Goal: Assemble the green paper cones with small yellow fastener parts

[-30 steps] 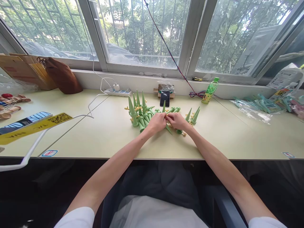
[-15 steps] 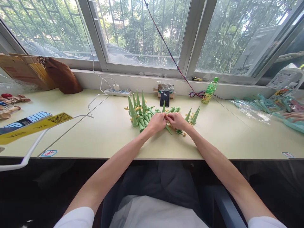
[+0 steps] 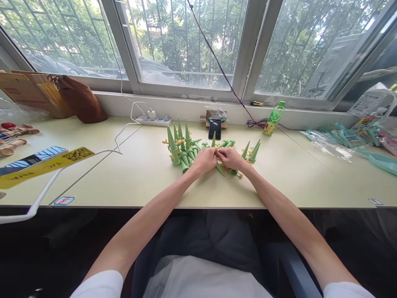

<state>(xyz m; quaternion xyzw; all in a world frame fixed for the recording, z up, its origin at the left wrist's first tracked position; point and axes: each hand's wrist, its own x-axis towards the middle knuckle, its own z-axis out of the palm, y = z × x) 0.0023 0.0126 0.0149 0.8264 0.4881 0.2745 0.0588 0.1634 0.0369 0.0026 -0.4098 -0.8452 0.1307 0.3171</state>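
Note:
My left hand (image 3: 206, 160) and my right hand (image 3: 230, 158) meet over the table, both closed, fingertips pressed together. A green plant watering spike (image 3: 219, 168) comes out below them, its tip pointing down and to the right; its upper end is hidden by my fingers. Behind the hands another green cone (image 3: 214, 140) points up. To the left stand several upright green spikes with yellow valves (image 3: 174, 153), beside a row of green spikes lying down (image 3: 187, 157). By my right wrist are a green round piece with its open end showing (image 3: 233, 172) and more upright spikes (image 3: 254, 152).
A black phone (image 3: 214, 129) leans on a small box at the back. Further right stands a green drink bottle (image 3: 273, 119). A power strip (image 3: 154, 121) with a white cable lies at back left. Teal plastic items (image 3: 380, 160) and clear bags sit at the far right.
Another person's hand at the far right edge has gone out of view. My own hands hold nearly the same pose.

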